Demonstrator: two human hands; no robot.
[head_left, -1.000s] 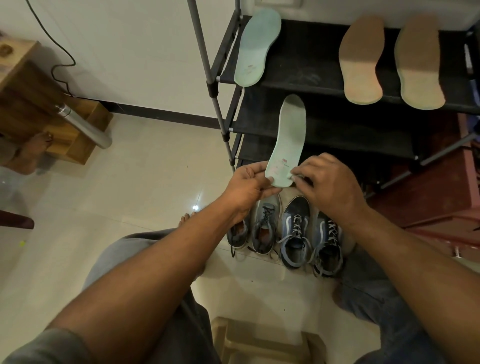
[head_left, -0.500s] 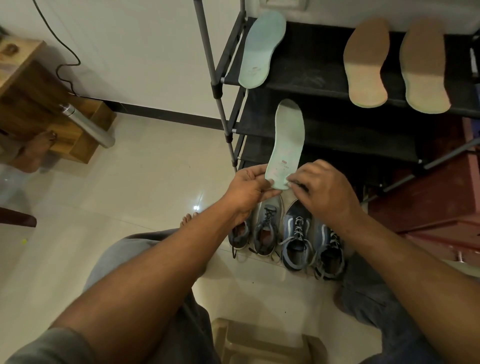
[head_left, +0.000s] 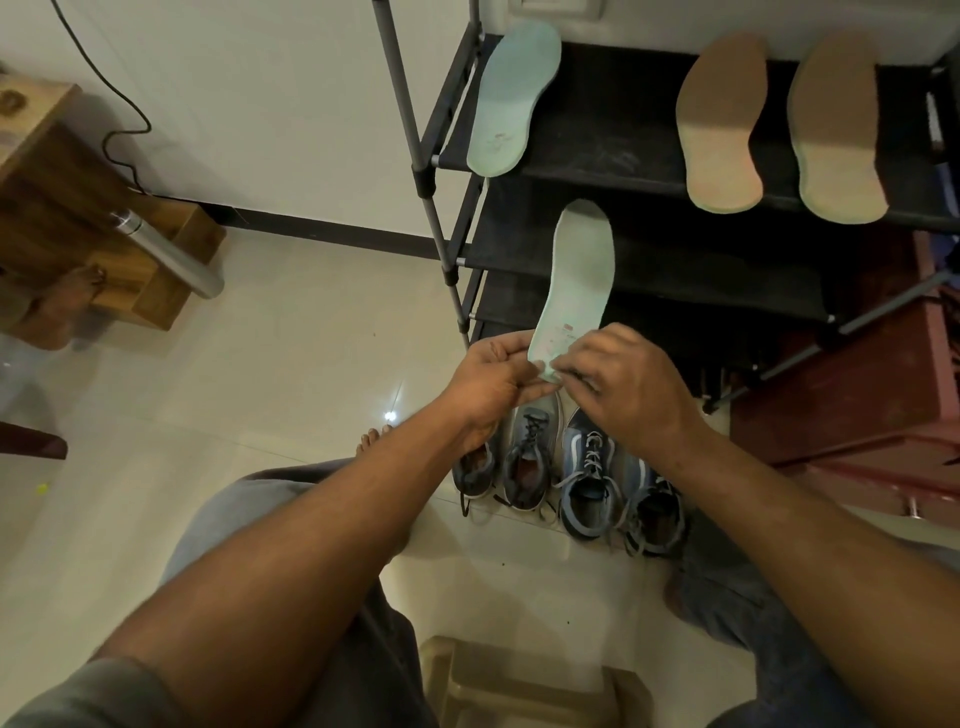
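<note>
Both forearms reach forward: left hand (head_left: 491, 376) and right hand (head_left: 626, 384) pinch the heel end of a pale green foam insole (head_left: 579, 280), its flat, rounded toe pointing up before the black fabric shoe rack (head_left: 613, 140), above four laced sneakers (head_left: 566, 467) on the glossy tile floor (head_left: 260, 374).

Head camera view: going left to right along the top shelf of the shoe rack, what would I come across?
pale green insole → tan insole → second tan insole
</note>
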